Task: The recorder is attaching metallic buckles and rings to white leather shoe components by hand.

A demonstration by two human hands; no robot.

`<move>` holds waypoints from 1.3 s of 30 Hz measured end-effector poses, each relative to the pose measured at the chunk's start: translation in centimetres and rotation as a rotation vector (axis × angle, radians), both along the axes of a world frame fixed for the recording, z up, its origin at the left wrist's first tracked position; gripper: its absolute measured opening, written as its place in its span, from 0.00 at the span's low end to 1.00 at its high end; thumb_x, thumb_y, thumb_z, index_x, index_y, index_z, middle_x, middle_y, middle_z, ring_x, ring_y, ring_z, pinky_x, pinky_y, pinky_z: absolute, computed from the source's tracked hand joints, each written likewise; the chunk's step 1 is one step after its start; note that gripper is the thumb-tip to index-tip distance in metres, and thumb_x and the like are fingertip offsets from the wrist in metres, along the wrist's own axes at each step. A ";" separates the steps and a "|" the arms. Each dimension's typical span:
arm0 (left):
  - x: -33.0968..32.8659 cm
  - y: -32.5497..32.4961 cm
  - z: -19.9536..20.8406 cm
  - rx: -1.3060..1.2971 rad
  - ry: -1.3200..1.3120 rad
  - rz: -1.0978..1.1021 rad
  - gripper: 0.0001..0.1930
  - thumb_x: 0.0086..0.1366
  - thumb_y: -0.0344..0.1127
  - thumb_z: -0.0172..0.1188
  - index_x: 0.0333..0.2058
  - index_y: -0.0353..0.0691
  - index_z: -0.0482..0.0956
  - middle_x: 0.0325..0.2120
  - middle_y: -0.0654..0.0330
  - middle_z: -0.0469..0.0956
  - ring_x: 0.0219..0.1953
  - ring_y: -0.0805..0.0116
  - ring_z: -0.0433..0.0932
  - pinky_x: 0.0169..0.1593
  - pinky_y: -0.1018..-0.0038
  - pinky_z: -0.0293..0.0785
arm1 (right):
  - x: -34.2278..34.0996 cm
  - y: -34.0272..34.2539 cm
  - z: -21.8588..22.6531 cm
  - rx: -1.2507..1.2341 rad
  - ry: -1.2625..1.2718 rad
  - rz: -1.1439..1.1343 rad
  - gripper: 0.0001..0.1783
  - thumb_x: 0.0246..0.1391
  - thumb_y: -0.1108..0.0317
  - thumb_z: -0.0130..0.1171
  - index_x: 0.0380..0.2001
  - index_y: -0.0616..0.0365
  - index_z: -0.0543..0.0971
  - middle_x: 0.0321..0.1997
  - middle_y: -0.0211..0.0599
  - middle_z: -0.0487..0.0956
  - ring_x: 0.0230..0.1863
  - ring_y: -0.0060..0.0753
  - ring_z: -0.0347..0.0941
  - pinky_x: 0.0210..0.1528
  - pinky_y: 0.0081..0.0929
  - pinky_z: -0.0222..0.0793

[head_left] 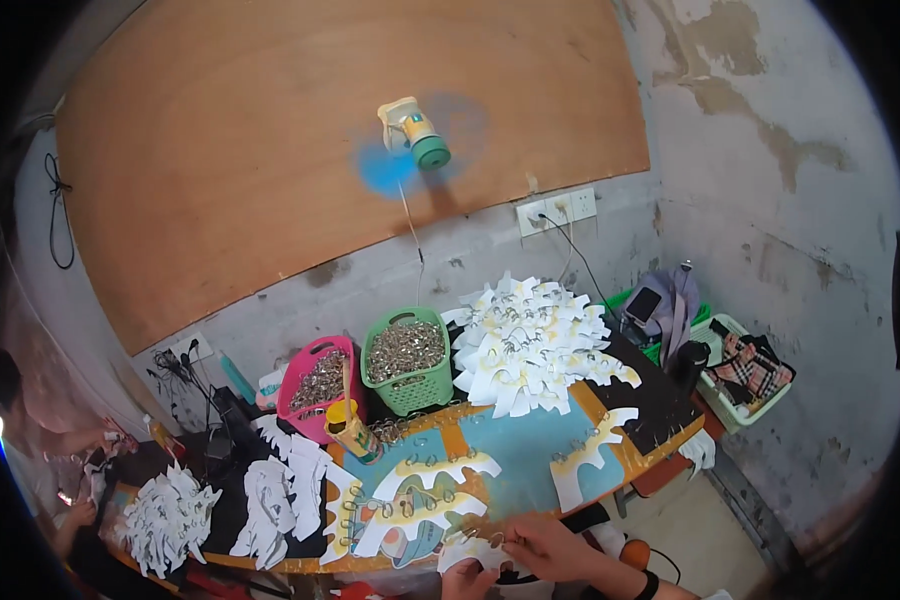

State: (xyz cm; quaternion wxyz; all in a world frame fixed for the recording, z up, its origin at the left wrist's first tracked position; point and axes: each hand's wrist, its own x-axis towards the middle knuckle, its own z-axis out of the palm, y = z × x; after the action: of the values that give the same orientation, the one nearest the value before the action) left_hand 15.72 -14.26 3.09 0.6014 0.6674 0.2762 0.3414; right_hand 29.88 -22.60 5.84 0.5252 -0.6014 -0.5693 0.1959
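At the far left, a co-worker's hand (82, 513) is resting near a pile of white cutouts (167, 520), whose loose edges are overlapping, so a passing sleeve could be dragging some off the desk (515, 450). Beside it, a stack of blank paper (270, 500) is lying spread out, and a careless tug could be scattering its layers. Next, the pink basket (315, 427) is holding many small metal bits, and a knock could be spilling them. Just beside it, the yellow can (362, 447) is standing with a stick (346, 380) poking up, which could be catching a cuff and tipping everything over. The green basket (417, 393) is sitting close behind, sharing that risk. Nearer the front, paper strips (440, 469) are lying crowded together, and if their yellow smears are wet, they could be sticking to one another. The left hand (467, 578) is clamping a paper piece (467, 550) at the desk's front edge, and too hard a pinch could be creasing it. The right hand (545, 548) is working at that piece; I cannot tell whether its fingertips are together or apart, and a slip could be pulling a ring crooked. Behind, a large heap (530, 350) is looking ready to slide if bumped
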 end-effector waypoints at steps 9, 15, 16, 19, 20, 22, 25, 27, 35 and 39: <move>-0.9 1.9 -4.4 -0.169 0.129 -0.078 0.09 0.66 0.35 0.58 0.35 0.36 0.80 0.27 0.65 0.78 0.33 0.75 0.75 0.38 0.78 0.71 | -0.5 -0.3 -2.0 -0.020 0.112 0.014 0.07 0.59 0.69 0.55 0.30 0.59 0.71 0.23 0.34 0.70 0.26 0.28 0.66 0.28 0.28 0.60; -0.5 3.3 -2.1 -0.101 0.243 -0.144 0.19 0.67 0.43 0.59 0.25 0.32 0.78 0.15 0.64 0.69 0.24 0.81 0.66 0.27 0.77 0.65 | 0.7 -0.2 -0.2 -0.028 0.296 0.038 0.10 0.57 0.66 0.60 0.39 0.61 0.77 0.32 0.35 0.76 0.32 0.26 0.69 0.32 0.24 0.65; -0.3 3.1 -1.5 -0.108 0.182 -0.118 0.19 0.68 0.42 0.58 0.24 0.32 0.78 0.16 0.66 0.69 0.23 0.82 0.65 0.26 0.79 0.63 | 0.4 0.7 -0.1 -0.066 0.212 -0.061 0.10 0.54 0.65 0.61 0.30 0.62 0.76 0.26 0.37 0.74 0.29 0.31 0.70 0.31 0.28 0.65; 0.4 2.5 -1.2 -0.162 0.102 -0.115 0.18 0.68 0.39 0.58 0.22 0.32 0.77 0.17 0.70 0.68 0.24 0.84 0.63 0.26 0.81 0.61 | 1.0 0.6 0.5 -0.172 0.310 -0.026 0.07 0.56 0.70 0.59 0.28 0.61 0.74 0.24 0.30 0.71 0.27 0.20 0.63 0.29 0.21 0.60; 0.3 2.4 -1.4 -0.190 0.048 -0.141 0.17 0.69 0.37 0.57 0.22 0.32 0.77 0.18 0.72 0.69 0.24 0.84 0.63 0.26 0.82 0.61 | 1.0 0.6 0.2 -0.188 0.344 -0.023 0.07 0.56 0.70 0.59 0.28 0.61 0.74 0.24 0.30 0.71 0.27 0.20 0.63 0.29 0.21 0.60; 0.6 2.0 -1.4 -0.241 0.014 -0.145 0.17 0.69 0.37 0.57 0.22 0.32 0.77 0.19 0.72 0.69 0.25 0.84 0.63 0.27 0.82 0.61 | 1.3 0.5 -0.6 -0.137 0.477 0.047 0.05 0.57 0.72 0.58 0.29 0.60 0.73 0.25 0.26 0.71 0.28 0.15 0.60 0.28 0.19 0.59; 0.8 1.8 -1.7 -0.274 -0.103 -0.195 0.16 0.69 0.35 0.55 0.24 0.31 0.77 0.21 0.71 0.70 0.27 0.84 0.64 0.29 0.84 0.61 | 1.6 0.1 -1.7 -0.145 0.518 0.086 0.05 0.58 0.71 0.58 0.31 0.61 0.74 0.26 0.24 0.72 0.29 0.12 0.62 0.30 0.18 0.61; 1.4 1.3 -1.7 -0.225 -0.207 -0.142 0.15 0.69 0.34 0.56 0.26 0.30 0.78 0.23 0.71 0.72 0.28 0.85 0.65 0.30 0.85 0.62 | 1.0 0.4 -1.7 -0.032 0.581 0.074 0.05 0.57 0.72 0.58 0.32 0.62 0.74 0.27 0.25 0.73 0.30 0.12 0.64 0.31 0.17 0.62; 0.3 0.8 -2.6 -0.163 -0.116 -0.239 0.11 0.69 0.34 0.57 0.38 0.29 0.79 0.32 0.67 0.77 0.35 0.81 0.71 0.40 0.83 0.68 | 1.0 0.3 -1.5 -0.082 0.641 -0.073 0.10 0.58 0.70 0.58 0.25 0.63 0.77 0.25 0.24 0.77 0.23 0.08 0.60 0.22 0.14 0.53; -0.7 0.9 -3.3 -0.199 -0.130 -0.237 0.10 0.69 0.32 0.55 0.41 0.31 0.78 0.37 0.67 0.76 0.38 0.81 0.71 0.43 0.82 0.68 | 1.1 0.6 -2.3 -0.100 0.642 -0.036 0.09 0.58 0.69 0.59 0.27 0.63 0.78 0.26 0.25 0.77 0.27 0.10 0.65 0.27 0.15 0.60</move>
State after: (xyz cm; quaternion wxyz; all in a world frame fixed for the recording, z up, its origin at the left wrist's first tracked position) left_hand 15.06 -13.40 -0.22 0.7173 0.6089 0.1883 0.2814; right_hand 30.98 -21.95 3.56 0.6513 -0.5438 -0.3536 0.3938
